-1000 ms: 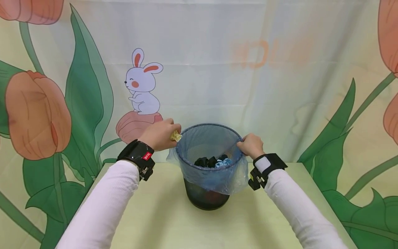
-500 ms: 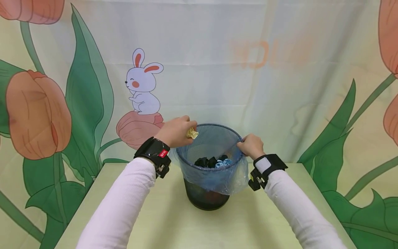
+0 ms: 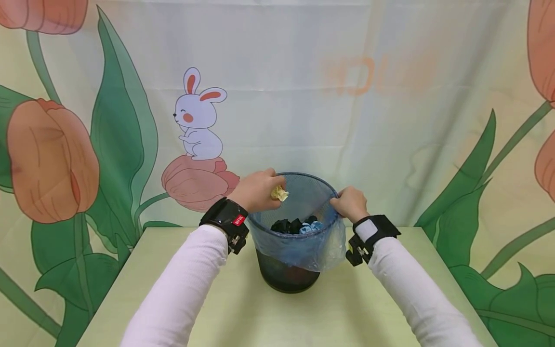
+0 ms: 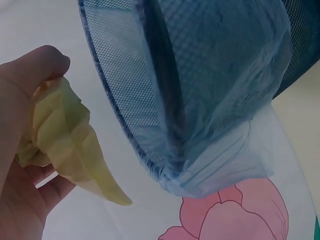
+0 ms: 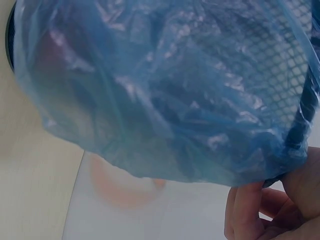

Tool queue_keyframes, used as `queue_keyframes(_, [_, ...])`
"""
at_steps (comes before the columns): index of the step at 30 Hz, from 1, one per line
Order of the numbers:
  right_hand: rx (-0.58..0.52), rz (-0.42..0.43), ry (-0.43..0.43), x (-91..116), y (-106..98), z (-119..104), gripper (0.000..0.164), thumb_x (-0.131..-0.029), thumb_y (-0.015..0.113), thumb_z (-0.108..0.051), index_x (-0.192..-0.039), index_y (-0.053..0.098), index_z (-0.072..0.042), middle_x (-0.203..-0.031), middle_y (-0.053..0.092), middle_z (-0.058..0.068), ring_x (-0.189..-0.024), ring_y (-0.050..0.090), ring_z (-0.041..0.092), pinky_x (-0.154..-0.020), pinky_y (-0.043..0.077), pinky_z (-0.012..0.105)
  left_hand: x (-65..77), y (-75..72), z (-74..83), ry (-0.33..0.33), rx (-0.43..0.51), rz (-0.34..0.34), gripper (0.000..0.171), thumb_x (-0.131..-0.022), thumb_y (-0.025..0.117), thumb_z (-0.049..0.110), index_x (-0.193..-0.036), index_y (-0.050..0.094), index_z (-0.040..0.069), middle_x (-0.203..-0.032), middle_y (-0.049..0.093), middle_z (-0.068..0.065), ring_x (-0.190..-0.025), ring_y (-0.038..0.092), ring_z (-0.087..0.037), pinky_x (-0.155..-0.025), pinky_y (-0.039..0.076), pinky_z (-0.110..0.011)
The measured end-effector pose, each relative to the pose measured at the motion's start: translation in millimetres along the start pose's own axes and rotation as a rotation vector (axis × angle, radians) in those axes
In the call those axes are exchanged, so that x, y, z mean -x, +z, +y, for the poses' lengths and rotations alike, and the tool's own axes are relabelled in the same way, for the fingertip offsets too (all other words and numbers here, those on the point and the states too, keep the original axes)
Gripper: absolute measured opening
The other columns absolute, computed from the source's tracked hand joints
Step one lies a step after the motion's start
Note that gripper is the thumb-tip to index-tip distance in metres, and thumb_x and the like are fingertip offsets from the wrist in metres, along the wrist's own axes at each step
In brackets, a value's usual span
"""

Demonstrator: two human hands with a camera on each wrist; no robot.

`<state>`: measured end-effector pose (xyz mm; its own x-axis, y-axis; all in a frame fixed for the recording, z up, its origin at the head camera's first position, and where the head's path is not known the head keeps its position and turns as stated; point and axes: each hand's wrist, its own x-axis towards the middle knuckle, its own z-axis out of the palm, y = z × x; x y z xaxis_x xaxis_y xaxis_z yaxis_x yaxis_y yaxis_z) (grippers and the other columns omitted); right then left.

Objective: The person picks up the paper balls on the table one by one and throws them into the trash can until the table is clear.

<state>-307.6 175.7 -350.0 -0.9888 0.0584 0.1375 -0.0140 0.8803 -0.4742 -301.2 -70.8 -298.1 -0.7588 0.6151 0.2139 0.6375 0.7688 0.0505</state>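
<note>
A dark mesh trash can [image 3: 288, 277] stands upright on the table, lined with a translucent blue plastic bag [image 3: 299, 253] folded over its rim. My left hand [image 3: 259, 190] holds a crumpled piece of yellow paper [image 3: 280, 193] above the can's left side; the left wrist view shows this yellow paper [image 4: 67, 132] between thumb and fingers, apart from the rim. At the right, my right hand [image 3: 350, 201] grips the bag-covered rim. In the right wrist view, the fingers [image 5: 247, 212] pinch the bag's edge there. Black crumpled pieces [image 3: 288, 226] and light blue crumpled paper [image 3: 311, 226] lie inside.
The pale table [image 3: 217, 299] extends around the can toward the front. Behind it hangs a curtain [image 3: 295, 111] printed with tulips and a rabbit. Loose bag plastic hangs outside the can on the right.
My left hand has moved right with the yellow paper, from beside the left rim to above the can's opening, and lowered slightly at the end. My right hand has stayed at the rim.
</note>
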Motion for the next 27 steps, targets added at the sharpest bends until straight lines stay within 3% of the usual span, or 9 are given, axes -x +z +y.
queue_keyframes(7, [0.009, -0.003, 0.013, 0, 2, 0, 0.043, -0.079, 0.052, -0.01, -0.042, 0.033, -0.017, -0.039, 0.034, -0.004, -0.036, 0.045, 0.01, -0.037, 0.02, 0.018, -1.7, 7.1, 5.0, 0.001, 0.015, -0.022, 0.033, -0.079, 0.069, 0.026, -0.109, 0.06, 0.017, -0.1, 0.055, -0.006, -0.081, 0.054, -0.018, -0.068, 0.05, -0.03])
queue_keyframes(18, [0.002, -0.003, 0.021, -1, 2, -2, 0.042, -0.079, 0.051, -0.009, -0.042, 0.032, -0.017, -0.039, 0.033, -0.005, -0.044, 0.057, 0.02, -0.036, 0.024, 0.017, -0.2, 8.6, 4.4, -0.024, 0.043, -0.028, 0.041, -0.078, 0.069, 0.031, -0.116, 0.058, 0.02, -0.106, 0.055, -0.004, -0.082, 0.053, -0.016, -0.067, 0.049, -0.028])
queue_keyframes(27, [0.002, -0.003, 0.013, -2, 1, -3, 0.042, -0.078, 0.052, -0.009, -0.041, 0.032, -0.017, -0.039, 0.035, -0.004, -0.036, 0.045, 0.01, -0.036, 0.024, 0.018, 4.7, 13.2, -0.8, -0.029, 0.082, -0.005, 0.051, -0.078, 0.069, 0.035, -0.124, 0.054, 0.02, -0.115, 0.055, -0.005, -0.087, 0.054, -0.018, -0.069, 0.05, -0.029])
